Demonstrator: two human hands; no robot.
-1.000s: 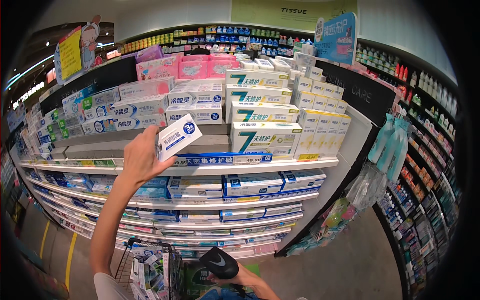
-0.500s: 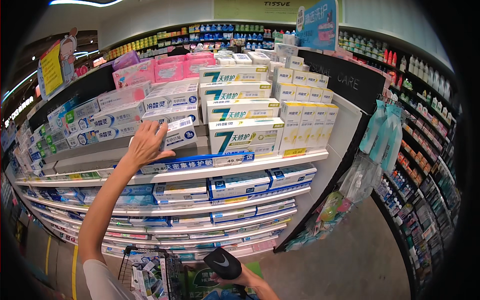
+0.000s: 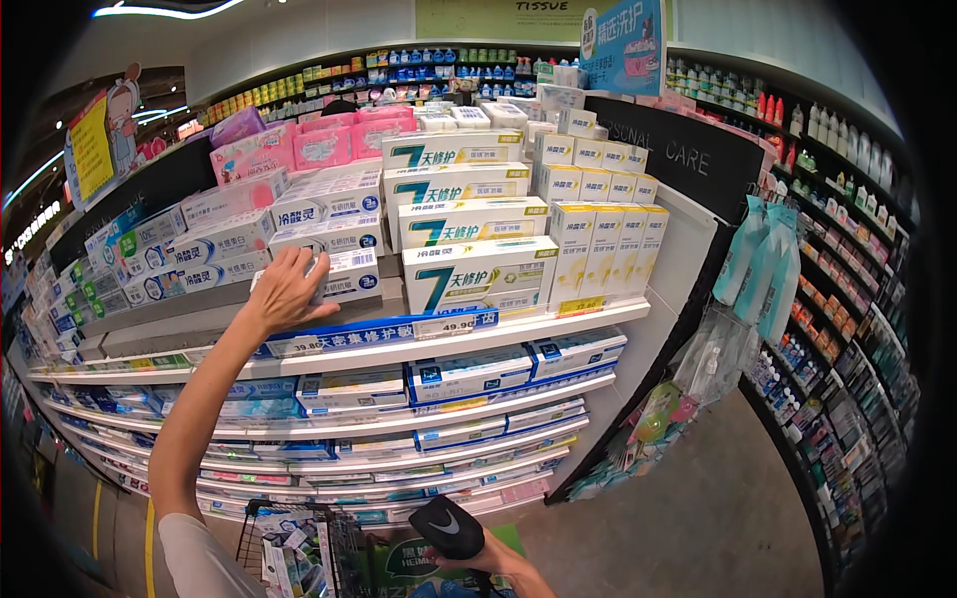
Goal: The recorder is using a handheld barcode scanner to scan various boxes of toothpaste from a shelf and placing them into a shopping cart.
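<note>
My left hand (image 3: 289,289) reaches to the upper shelf and grips the left end of a white and blue toothpaste box (image 3: 353,277), fingers bent over it and thumb low at its front. The box lies level at the foot of a stack of similar boxes (image 3: 329,207); its left end is hidden by the hand. Low in front of me, my right hand (image 3: 477,558) is closed around a black handheld device (image 3: 449,525) with a grey curved mark, which looks like a barcode scanner. Beside my left hand stands a stack of larger white and green toothpaste boxes (image 3: 478,279).
A black wire basket (image 3: 251,528) with several small packages stands below, by the shelf front. Price labels (image 3: 459,325) line the shelf edge. Upright yellow and white boxes (image 3: 598,254) fill its right end. Teal hanging packs (image 3: 763,264) jut out by the aisle at right.
The toothpaste box in my left hand has gone from tilted at the stack's front to lying level under the other boxes. My right hand keeps its hold; the view has shifted slightly.
</note>
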